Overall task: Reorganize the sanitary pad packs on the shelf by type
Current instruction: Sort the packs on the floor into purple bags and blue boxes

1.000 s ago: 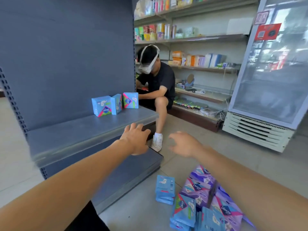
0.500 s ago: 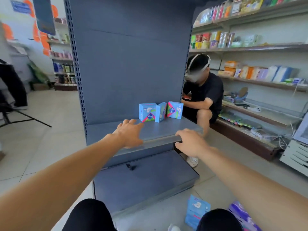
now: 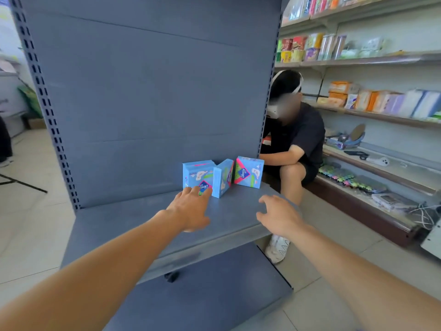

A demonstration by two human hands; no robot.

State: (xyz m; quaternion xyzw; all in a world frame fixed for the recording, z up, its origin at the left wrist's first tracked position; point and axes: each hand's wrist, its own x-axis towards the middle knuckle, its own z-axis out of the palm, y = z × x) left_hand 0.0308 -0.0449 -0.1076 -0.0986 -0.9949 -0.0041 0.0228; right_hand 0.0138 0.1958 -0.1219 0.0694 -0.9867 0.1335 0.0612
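The left hand (image 3: 191,211), open and empty, is reaching nearest the left blue pack (image 3: 196,174), standing just ahead of its fingertips, while the open right hand (image 3: 278,216) is hovering farther back.

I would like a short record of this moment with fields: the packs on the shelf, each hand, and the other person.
packs: three blue packs standing near the back of the grey shelf, towards its right end
left hand: open, fingertips at the leftmost pack; contact unclear
right hand: open, above the shelf's right front edge, holding nothing
other person: seated behind the shelf's right side, wearing a headset
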